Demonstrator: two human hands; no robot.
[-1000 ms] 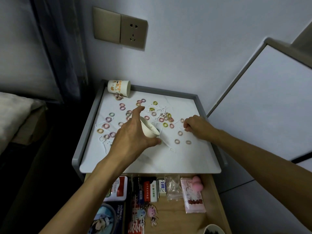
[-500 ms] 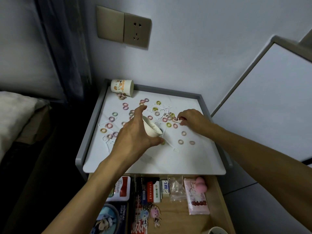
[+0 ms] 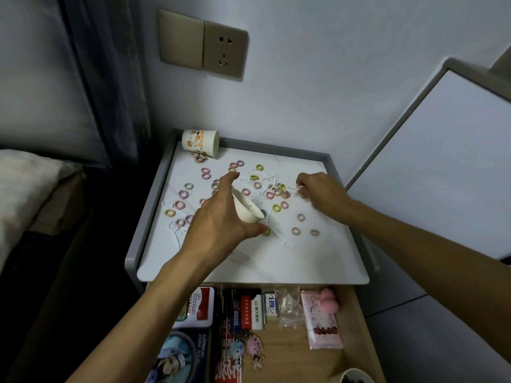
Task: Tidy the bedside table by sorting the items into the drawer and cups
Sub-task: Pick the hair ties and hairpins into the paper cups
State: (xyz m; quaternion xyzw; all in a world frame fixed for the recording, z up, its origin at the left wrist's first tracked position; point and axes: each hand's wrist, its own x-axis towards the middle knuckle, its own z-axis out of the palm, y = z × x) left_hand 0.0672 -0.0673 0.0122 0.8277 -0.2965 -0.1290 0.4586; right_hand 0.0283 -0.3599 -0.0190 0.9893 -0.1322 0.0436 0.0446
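As left hand [image 3: 218, 225] grips, one cup [image 3: 244, 212] (white) tilts.

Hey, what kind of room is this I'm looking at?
Probably a bedroom: a small bedside table stands against the wall next to what looks like bedding on the left, with a wall socket above it and its drawer pulled open.

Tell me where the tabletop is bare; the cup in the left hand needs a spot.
Bare: the front strip of the tabletop beside the open drawer, and the back right corner. Crowded: the middle and back left, strewn with small rings.
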